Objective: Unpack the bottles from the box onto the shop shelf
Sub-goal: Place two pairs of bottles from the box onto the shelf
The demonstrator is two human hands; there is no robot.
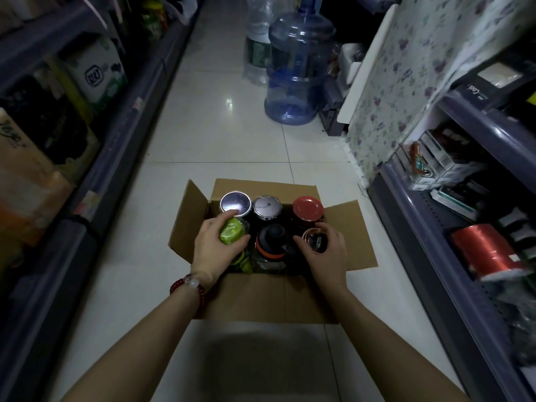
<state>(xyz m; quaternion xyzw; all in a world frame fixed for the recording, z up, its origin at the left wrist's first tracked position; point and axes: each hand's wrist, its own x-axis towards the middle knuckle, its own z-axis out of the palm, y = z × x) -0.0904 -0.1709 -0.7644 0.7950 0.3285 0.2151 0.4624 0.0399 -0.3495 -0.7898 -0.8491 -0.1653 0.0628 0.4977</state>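
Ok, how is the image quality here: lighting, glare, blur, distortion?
Head view: dim overall, with the shelves at both edges dark and smeared; a glare spot on the floor tiles; wide-angle bending of the aisle; the box and both hands, left and right, are sharp enough; a shadow lies below the box.

A small shop aisle — stocked shelves (452, 181) on both sides, water jugs (298, 68) on tiled floor (220, 134).
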